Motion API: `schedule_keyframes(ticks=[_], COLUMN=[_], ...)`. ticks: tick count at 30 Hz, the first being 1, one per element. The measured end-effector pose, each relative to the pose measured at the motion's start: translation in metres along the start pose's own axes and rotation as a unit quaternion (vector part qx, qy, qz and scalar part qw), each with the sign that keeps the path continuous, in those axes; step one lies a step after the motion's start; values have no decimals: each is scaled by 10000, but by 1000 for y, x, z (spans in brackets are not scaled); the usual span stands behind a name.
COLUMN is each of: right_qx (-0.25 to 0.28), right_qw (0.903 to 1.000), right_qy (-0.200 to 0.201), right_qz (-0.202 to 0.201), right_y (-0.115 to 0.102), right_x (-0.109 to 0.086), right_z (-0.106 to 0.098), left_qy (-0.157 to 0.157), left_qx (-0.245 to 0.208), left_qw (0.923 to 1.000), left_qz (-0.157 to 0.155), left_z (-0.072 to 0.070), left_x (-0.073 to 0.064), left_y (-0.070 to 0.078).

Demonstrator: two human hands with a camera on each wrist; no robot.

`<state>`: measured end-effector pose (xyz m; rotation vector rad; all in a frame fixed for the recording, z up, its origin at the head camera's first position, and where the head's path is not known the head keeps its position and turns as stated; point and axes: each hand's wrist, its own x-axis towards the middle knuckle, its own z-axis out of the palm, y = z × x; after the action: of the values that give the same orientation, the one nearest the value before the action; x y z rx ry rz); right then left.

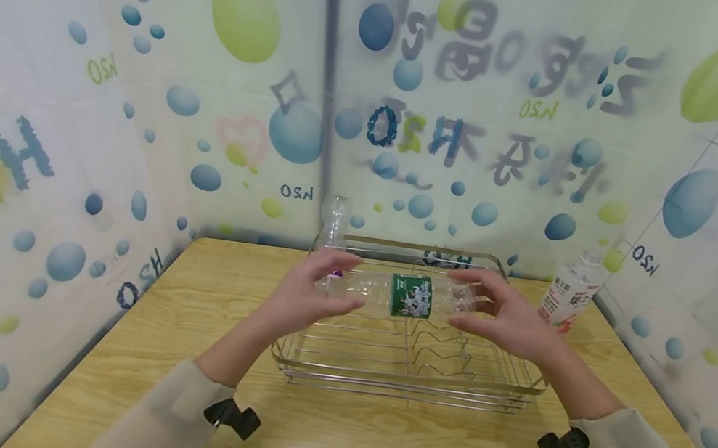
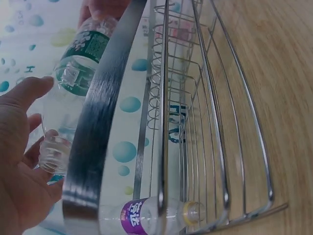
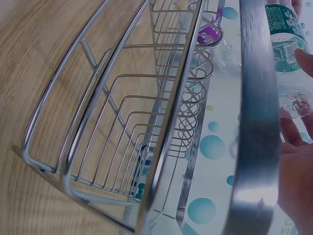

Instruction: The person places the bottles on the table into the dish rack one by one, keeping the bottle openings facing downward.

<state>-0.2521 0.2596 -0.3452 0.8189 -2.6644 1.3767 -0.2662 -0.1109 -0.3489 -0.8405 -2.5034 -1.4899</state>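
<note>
A clear plastic bottle with a green label lies sideways in the air over a metal wire dish rack. My left hand holds its neck end, thumb on the near side and fingers beyond. That open, threaded mouth shows among the left fingers in the left wrist view. At the base end, my right hand grips with curled fingers and thumb. In both wrist views the rack's flat metal rim covers part of the bottle.
Another clear bottle with a purple label stands cap end down at the rack's back left. Right of the rack, a white printed bottle stands on the wooden table. A patterned curtain hangs behind.
</note>
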Motion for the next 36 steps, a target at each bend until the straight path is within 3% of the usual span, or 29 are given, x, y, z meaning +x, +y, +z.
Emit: schedule_keyframes(ticks=[2, 4, 7, 10, 13, 19, 24, 31, 36], right_qx=[2, -2, -15, -12, 93, 501, 678, 1055, 1140], right_qw=[10000, 10000, 10000, 10000, 9998, 9973, 9949, 9916, 9909], right_qy=[1, -7, 13, 64, 174, 539, 739, 723, 630], right_qz=[-23, -46, -74, -61, -91, 37, 87, 209, 349], right_y=[0, 1, 0, -1, -6, -25, -36, -41, -39], right_x=[1, 3, 5, 7, 11, 23, 31, 37, 41], right_z=[1, 2, 3, 3, 3, 1, 1, 6, 14], left_qy=[-125, -249, -350, -364, -321, -171, -205, -332, -268], left_qx=[778, 1274, 1683, 1746, 1415, 289, -363, -599, -1224], left_qw=[9964, 9896, 9819, 9820, 9891, 9988, 9960, 9930, 9844], left_qz=[325, 613, 789, 621, 236, -360, -788, -965, -1237], left_z=[1, 4, 8, 13, 19, 28, 32, 34, 33], left_x=[2, 4, 6, 7, 6, 6, 6, 6, 7], left_y=[4, 8, 12, 12, 11, 8, 8, 3, 5])
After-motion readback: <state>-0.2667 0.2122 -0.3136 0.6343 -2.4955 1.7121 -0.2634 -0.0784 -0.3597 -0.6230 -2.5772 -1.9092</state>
